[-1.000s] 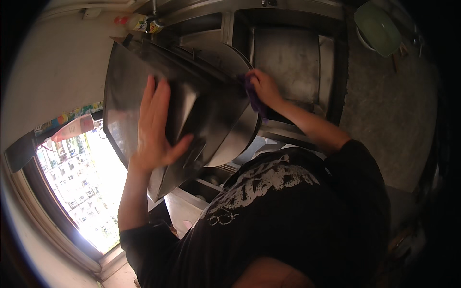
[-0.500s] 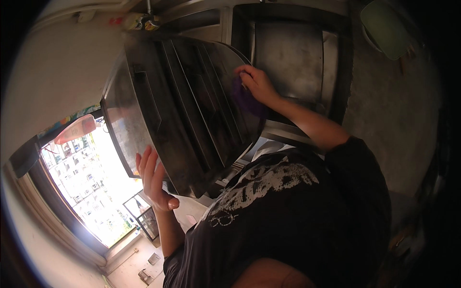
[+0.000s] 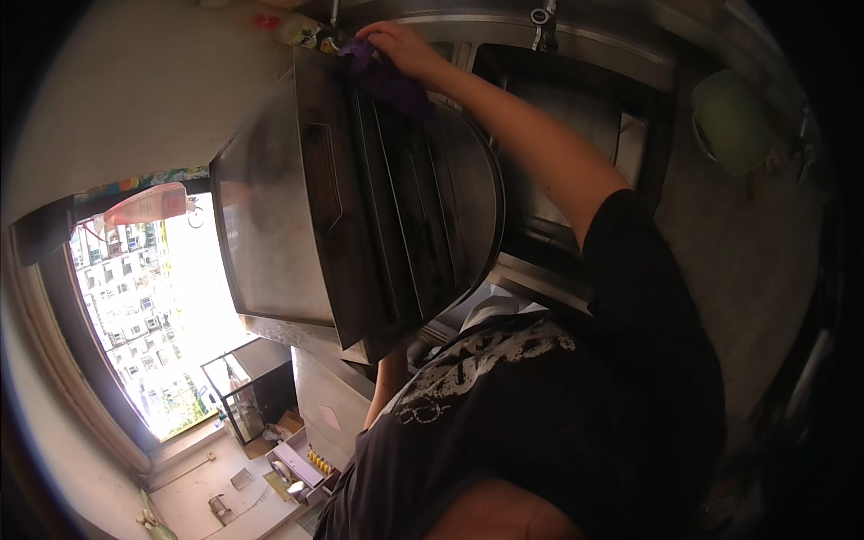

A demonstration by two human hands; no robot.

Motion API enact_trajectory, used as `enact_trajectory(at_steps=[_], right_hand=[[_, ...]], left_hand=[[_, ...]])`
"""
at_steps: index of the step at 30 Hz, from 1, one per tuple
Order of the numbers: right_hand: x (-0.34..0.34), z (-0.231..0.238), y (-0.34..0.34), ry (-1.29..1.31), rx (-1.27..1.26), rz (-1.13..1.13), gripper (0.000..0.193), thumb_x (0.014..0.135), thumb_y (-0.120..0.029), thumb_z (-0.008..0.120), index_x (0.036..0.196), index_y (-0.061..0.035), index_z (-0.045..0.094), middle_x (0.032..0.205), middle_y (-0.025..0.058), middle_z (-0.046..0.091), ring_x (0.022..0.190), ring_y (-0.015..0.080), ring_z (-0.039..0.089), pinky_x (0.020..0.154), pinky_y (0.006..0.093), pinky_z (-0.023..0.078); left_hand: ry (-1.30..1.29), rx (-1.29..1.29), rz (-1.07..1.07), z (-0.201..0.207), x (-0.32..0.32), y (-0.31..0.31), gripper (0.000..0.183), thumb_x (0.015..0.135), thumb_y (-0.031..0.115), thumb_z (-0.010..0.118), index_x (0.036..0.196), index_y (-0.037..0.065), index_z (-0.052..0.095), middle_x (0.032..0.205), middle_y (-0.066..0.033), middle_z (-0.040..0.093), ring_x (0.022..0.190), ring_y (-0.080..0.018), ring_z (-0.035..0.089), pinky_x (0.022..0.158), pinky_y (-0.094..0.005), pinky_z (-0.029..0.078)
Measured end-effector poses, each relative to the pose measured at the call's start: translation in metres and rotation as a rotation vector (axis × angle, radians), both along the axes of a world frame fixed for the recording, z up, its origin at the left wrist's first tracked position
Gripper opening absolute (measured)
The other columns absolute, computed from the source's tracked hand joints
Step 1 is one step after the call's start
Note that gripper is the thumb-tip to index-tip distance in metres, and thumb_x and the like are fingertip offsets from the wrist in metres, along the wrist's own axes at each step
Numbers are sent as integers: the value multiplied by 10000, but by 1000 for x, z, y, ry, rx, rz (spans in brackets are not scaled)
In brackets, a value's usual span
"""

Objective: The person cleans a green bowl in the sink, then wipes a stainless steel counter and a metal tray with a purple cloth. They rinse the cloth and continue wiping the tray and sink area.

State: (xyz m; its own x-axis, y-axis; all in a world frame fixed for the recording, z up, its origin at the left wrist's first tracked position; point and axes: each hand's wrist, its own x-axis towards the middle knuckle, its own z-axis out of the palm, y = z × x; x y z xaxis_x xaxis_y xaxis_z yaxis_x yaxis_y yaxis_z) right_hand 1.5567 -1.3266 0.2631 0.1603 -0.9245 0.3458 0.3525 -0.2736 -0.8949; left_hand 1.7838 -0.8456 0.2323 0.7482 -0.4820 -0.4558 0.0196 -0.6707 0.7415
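Note:
A large dark metal housing with a rounded side and several long ridges is tilted up in front of me. My right hand reaches across to its far top edge. The fingers are closed on a purple cloth, which hangs against the ridged face. My left forearm runs up under the housing's near lower corner. The left hand itself is hidden behind the metal, so its grip does not show.
Right of the housing is a steel sink with a tap. A green basin lies at the far right. Bottles stand behind the housing. At left, a pink bottle is by the bright window.
My right hand has moved the purple cloth from the housing's right side to its far top edge. My left hand has gone from the left face to out of sight behind the housing.

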Motion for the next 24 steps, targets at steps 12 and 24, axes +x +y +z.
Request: enact_trajectory(at_steps=[12, 24], right_hand=[[-20, 9, 98, 155, 116, 54, 267, 894, -212, 485, 992, -19, 641, 938, 41, 631, 903, 131, 557, 814, 257, 432], [40, 6, 59, 352, 40, 385, 430, 836, -194, 621, 1231, -41, 546, 1219, 92, 582, 1107, 176, 529, 969, 315, 381]], left_hand=[[172, 174, 56, -18, 111, 101, 451, 950, 317, 383, 1272, 5, 430, 1270, -131, 437, 1209, -250, 390, 997, -391, 335], [258, 125, -60, -57, 221, 85, 424, 928, 304, 441, 1228, 7, 476, 1213, -113, 488, 1149, -219, 437, 957, -358, 364]])
